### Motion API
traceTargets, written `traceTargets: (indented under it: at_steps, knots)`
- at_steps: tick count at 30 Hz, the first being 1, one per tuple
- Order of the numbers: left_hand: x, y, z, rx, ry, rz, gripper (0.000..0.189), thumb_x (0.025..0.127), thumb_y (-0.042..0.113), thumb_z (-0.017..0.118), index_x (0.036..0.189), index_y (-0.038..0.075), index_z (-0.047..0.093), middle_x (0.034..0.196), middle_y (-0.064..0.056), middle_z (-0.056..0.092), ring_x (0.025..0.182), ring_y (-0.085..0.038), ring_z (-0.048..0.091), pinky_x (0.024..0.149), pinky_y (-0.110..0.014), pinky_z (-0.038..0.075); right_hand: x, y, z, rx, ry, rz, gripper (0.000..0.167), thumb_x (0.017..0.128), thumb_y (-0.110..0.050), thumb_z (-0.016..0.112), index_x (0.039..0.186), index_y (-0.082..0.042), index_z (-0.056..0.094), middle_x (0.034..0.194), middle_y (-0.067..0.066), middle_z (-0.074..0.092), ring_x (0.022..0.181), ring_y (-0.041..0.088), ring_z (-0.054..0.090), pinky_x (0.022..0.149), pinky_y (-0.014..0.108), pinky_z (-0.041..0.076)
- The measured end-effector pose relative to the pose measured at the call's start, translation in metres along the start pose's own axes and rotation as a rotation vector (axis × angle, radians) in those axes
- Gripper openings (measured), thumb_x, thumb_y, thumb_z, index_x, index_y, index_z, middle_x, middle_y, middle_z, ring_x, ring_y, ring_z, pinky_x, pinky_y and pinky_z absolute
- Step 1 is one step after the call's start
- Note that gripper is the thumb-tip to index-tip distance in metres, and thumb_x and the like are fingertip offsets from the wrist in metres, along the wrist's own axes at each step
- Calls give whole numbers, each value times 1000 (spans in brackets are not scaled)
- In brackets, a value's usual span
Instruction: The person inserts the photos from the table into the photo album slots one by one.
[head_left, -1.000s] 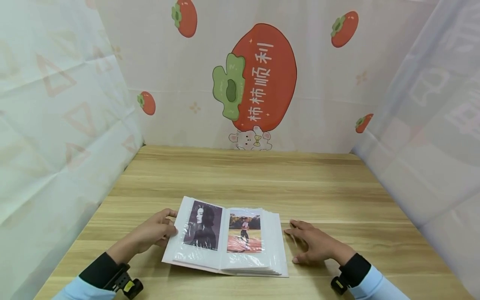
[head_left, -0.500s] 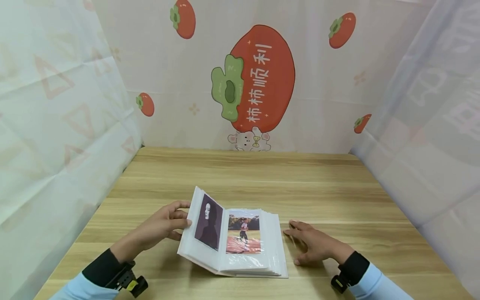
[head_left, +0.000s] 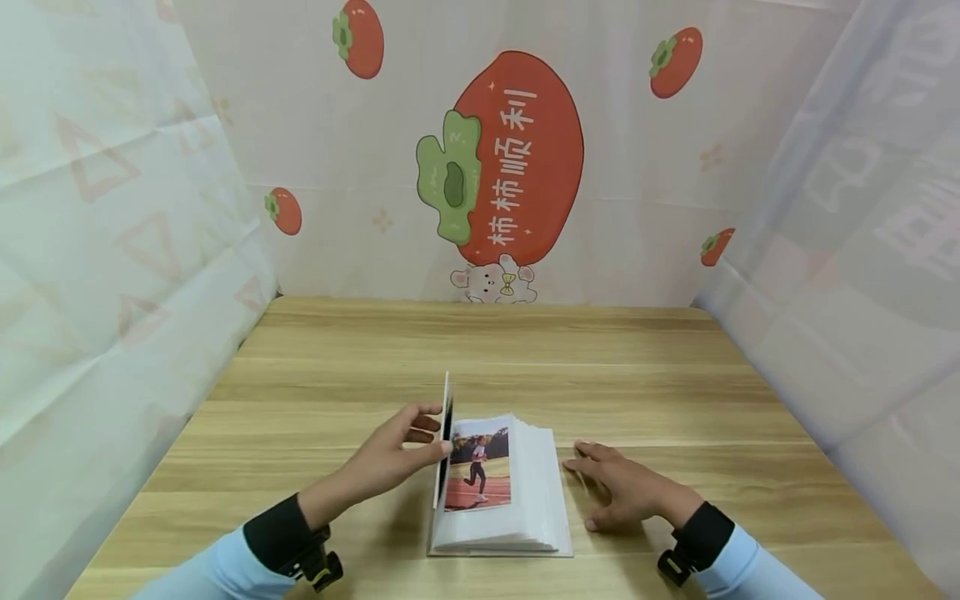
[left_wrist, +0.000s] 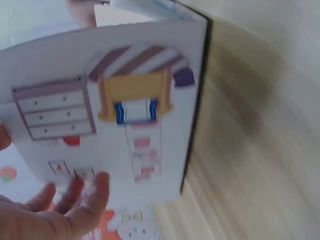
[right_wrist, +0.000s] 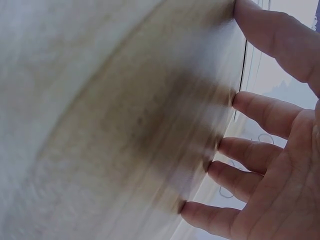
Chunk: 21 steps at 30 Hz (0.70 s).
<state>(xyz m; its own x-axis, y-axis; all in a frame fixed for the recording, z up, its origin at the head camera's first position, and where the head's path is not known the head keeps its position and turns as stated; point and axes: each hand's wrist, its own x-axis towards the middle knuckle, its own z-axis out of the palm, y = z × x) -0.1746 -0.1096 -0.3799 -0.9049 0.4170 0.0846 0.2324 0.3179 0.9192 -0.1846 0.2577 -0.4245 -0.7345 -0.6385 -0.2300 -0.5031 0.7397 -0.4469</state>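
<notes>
A white photo album (head_left: 540,492) lies on the table, its front cover (left_wrist: 115,165) raised nearly upright. Its uppermost right-hand page shows a photo of a runner (head_left: 477,467). My left hand (head_left: 382,454) pinches the raised cover at its free edge, thumb on the inner side and fingers behind. In the left wrist view the cover's outside bears printed drawings of a dresser and a striped awning. My right hand (head_left: 630,487) rests fingertips down on the table, just right of the album, fingers spread and holding nothing.
The wood-grain table (head_left: 600,358) reaches back to a white cloth (head_left: 637,167) printed with red persimmons. More white cloth hangs along the left and right sides.
My left hand has moved right, swinging the album's left side from nearly flat to almost upright. The portrait photo is now edge-on. My right hand has stayed in place.
</notes>
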Motion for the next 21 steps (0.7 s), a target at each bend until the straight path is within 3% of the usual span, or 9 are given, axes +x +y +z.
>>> traceTargets:
  at_steps: [5, 10, 16, 21]
  knots:
    - [10, 2, 23, 15, 40, 35, 54, 85, 26, 67, 127, 1, 45, 123, -16, 49, 115, -34, 45, 94, -53, 35, 1, -2, -1, 1, 0, -2, 78, 74, -33, 77, 137, -2, 44, 145, 26, 24, 132, 43, 20, 98, 57, 26]
    - [18, 4, 41, 93, 53, 48, 52, 83, 28, 68, 122, 2, 47, 119, -15, 47, 111, -31, 46, 90, -51, 38, 0, -3, -2, -1, 1, -7, 76, 74, -32, 77, 136, -1, 44, 145, 27, 24, 131, 43, 21, 98, 58, 26]
    - [25, 6, 58, 175, 7, -2, 51, 82, 34, 68, 119, 5, 48, 110, -15, 44, 101, -28, 45, 82, -48, 40, -1, -2, -2, -9, 6, -7, 77, 74, -30, 78, 136, -1, 44, 144, 27, 25, 131, 43, 21, 98, 58, 26]
    - [25, 4, 63, 200, -33, -29, 52, 82, 31, 68, 121, 3, 50, 109, -16, 44, 97, -28, 47, 80, -47, 40, -1, -3, -1, 2, 10, 0, 77, 73, -31, 78, 136, -2, 44, 145, 27, 24, 131, 44, 21, 98, 58, 26]
